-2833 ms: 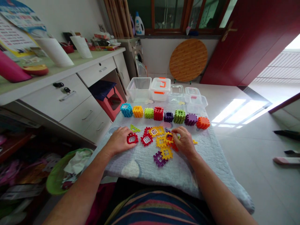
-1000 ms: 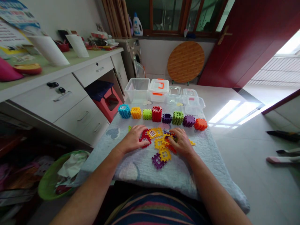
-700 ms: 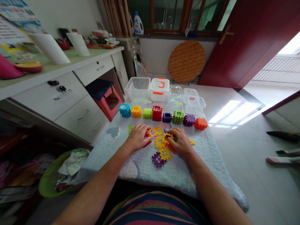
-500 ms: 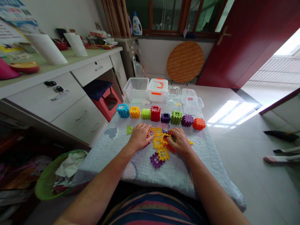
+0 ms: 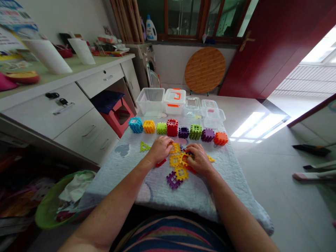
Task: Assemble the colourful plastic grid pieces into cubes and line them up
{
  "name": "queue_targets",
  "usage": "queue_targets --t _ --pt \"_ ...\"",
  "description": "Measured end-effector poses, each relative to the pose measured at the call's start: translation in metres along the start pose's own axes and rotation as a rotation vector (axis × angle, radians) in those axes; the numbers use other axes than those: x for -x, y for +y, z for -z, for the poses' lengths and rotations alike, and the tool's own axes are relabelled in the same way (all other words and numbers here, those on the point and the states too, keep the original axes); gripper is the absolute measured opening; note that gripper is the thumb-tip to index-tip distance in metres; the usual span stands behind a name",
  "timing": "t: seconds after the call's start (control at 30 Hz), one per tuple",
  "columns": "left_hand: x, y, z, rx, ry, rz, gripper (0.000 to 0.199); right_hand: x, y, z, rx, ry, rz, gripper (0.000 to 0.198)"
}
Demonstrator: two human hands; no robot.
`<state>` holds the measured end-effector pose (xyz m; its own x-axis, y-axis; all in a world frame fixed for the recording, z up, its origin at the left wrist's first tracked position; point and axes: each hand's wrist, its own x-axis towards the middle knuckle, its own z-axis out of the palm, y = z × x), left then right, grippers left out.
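A loose pile of plastic interlocking building tiles lies on the cloth-covered table between my hands. My left hand has its fingers bent down at the pile's left edge, by a yellow window tile; what its fingertips hold is hidden. A red tile lies under its wrist side. My right hand is closed at the pile's right side, with thumb and fingers on a yellow tile with a round opening. Nearer me lie another yellow tile and a purple tile. A light green triangular tile lies to the left.
Behind the pile runs a row of assembled cubes, among them a blue cube, a red block and an orange cube. Clear plastic boxes and a lidded box stand at the table's far edge.
My left hand has shifted slightly right and up, its fingers more curled, and the lattice tile by it is now covered. The red tile shows more. My right hand stays on its tile.
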<state>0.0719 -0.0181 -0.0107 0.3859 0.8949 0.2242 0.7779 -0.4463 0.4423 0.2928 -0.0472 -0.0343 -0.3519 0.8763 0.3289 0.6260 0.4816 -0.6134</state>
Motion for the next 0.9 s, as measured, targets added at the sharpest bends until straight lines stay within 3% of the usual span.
queue_targets --t 0.2,0.4,0.57,0.7,0.83,0.9 --pt "-0.006 0.002 0.000 0.071 0.080 0.006 0.014 -0.001 0.002 -0.002 -0.022 0.067 -0.019 0.024" --pt "-0.001 0.005 -0.006 0.020 0.229 -0.095 0.015 0.000 0.002 -0.001 -0.015 0.073 -0.027 0.019" --pt "0.004 0.003 -0.001 0.099 0.179 -0.058 0.017 0.000 0.002 -0.002 -0.012 0.067 -0.036 0.018" --pt "0.003 -0.002 0.004 0.133 -0.021 -0.048 0.020 0.000 0.002 0.000 -0.014 0.056 -0.038 0.019" --pt "0.000 -0.008 0.002 -0.018 0.009 0.006 0.024 0.001 0.001 0.009 0.030 -0.052 -0.005 0.018" --pt "0.001 -0.008 0.002 -0.039 0.003 0.005 0.028 0.002 0.000 0.014 0.079 -0.114 0.001 0.034"
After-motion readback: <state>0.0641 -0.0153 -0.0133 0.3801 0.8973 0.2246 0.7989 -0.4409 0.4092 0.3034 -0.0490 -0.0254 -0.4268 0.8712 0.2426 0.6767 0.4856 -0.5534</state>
